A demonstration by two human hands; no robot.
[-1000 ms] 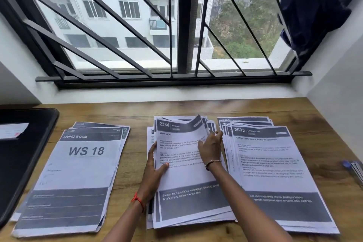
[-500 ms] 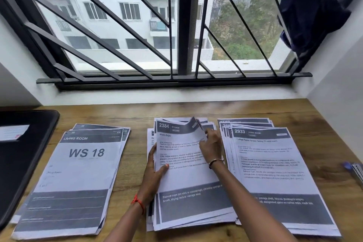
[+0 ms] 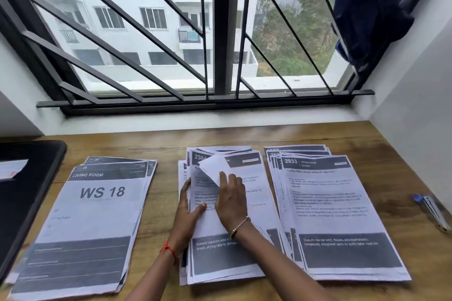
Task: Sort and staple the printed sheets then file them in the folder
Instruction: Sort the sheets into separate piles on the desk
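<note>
Three piles of printed sheets lie on the wooden desk (image 3: 161,144). The left pile (image 3: 90,222) is headed "LIVING ROOM WS 18". The right pile (image 3: 335,212) is headed "2933". On the middle pile (image 3: 254,208), headed "2384", my right hand (image 3: 231,200) pinches the top sheet's upper right corner (image 3: 214,166) and folds it over towards the left, so its blank white back shows. My left hand (image 3: 189,210) holds the pile's left edge, with the thumb on top of the sheet. A blue and silver stapler (image 3: 431,210) lies at the desk's right edge.
A black folder (image 3: 27,193) with a white slip on it lies at the far left. A barred window runs behind the desk, white walls close both sides, and dark blue cloth (image 3: 381,0) hangs at the upper right.
My right hand has peeled the top sheet's upper right corner up and drawn it leftwards across the middle pile. My left hand stays on the pile's left edge.
</note>
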